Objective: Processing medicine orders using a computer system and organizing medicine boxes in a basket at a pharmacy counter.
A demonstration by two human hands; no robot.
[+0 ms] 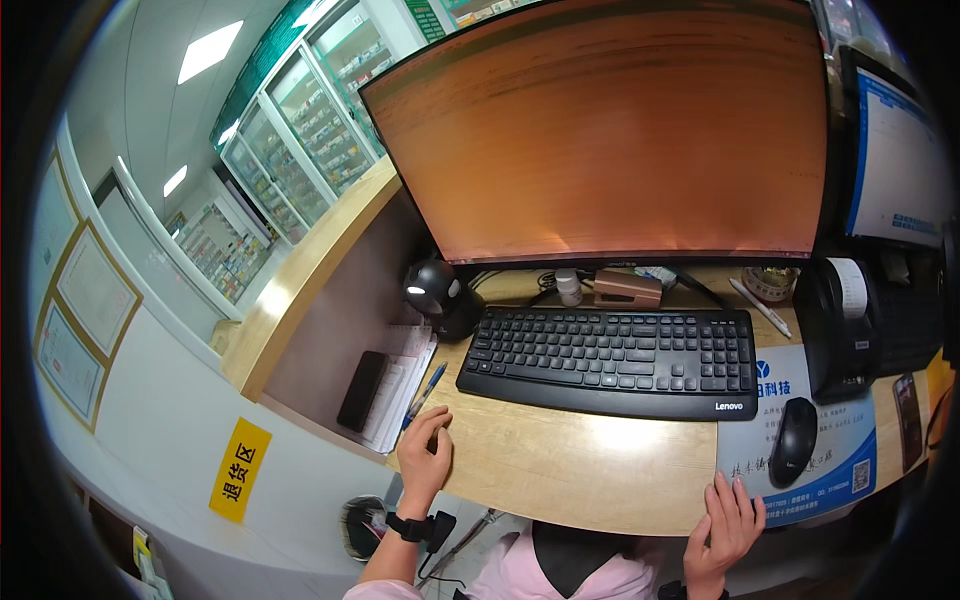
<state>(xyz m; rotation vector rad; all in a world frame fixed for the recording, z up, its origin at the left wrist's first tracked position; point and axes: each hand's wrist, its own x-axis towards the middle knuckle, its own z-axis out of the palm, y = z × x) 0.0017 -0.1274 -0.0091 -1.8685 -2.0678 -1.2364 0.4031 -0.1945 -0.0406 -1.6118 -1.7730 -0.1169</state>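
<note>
My left hand rests at the left front of the wooden desk, fingers loosely curled and holding nothing visible. Just beyond its fingertips lies a blue pen beside a stack of papers with a black phone on it. My right hand lies at the desk's front edge, palm down, its fingertips on the lower left of a printed mouse pad. A black computer mouse sits on the pad, apart from that hand. The black Lenovo keyboard lies beyond both hands.
A large monitor stands behind the keyboard, with a white bottle and a brown stapler-like object below it. A black scanner stands left, a receipt printer right. A second phone lies far right. A raised wooden ledge borders the left.
</note>
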